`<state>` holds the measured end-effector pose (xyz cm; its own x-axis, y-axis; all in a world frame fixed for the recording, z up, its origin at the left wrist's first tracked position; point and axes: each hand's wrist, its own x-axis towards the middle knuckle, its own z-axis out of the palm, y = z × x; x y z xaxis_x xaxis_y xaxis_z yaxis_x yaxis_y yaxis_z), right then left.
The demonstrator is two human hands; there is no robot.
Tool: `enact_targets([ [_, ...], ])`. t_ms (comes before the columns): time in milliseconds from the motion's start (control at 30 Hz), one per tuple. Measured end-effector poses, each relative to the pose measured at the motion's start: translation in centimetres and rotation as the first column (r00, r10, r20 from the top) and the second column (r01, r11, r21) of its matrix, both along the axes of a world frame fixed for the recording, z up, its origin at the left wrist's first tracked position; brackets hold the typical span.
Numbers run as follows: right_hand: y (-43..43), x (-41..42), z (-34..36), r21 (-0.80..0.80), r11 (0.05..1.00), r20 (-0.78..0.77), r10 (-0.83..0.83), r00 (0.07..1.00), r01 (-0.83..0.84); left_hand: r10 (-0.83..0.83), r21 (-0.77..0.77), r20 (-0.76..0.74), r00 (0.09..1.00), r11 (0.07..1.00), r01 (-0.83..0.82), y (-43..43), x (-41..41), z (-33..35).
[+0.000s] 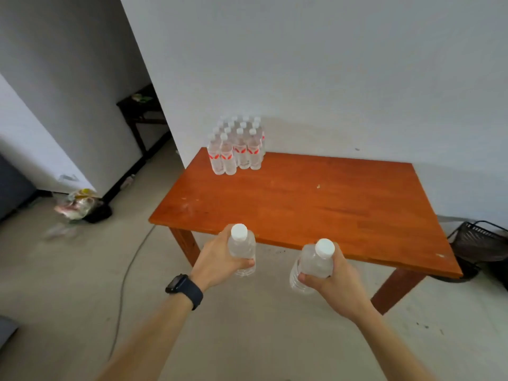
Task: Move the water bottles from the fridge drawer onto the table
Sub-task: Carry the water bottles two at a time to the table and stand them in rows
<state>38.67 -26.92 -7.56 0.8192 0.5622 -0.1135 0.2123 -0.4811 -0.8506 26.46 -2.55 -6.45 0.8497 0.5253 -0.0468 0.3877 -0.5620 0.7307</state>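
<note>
Grip clamped both sides: left hand (217, 259) wraps body of left bottle (243, 247), right hand (338, 280) of right bottle (313, 262).

One head-worn wide-angle cam is looking forward and down at the table (302, 204) from above its top. It's facing in from just off the near long edge, left hand (217, 259) and right hand (332, 279) sitting close at bottom centre. The wall (330, 78) is filling the top of frame
</note>
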Motion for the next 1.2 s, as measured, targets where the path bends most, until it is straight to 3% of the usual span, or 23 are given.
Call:
enact_targets([
  [367,15.0,13.4,-1.6,-0.077,0.994,-0.018,0.08,0.997,-0.081,0.068,-0.083,-0.009,0.998,0.994,-0.068,13.5,13.3,-2.6],
  [800,35.5,26.9,-8.5,-0.228,0.973,-0.083,-0.054,0.995,0.034,-0.116,-0.1,-0.114,0.987,0.989,0.105,31.9,29.6,-8.1],
  [1033,42.1,31.1,-9.8,-0.217,0.962,-0.105,-0.194,0.975,0.168,-0.214,0.029,-0.192,0.958,0.974,0.223,37.4,36.9,-9.2],
  [1200,45.3,34.6,-10.6,-0.239,0.95,-0.017,-0.208,0.978,0.198,-0.168,0.122,-0.197,0.966,0.973,0.194,38.8,40.2,-10.0],
])
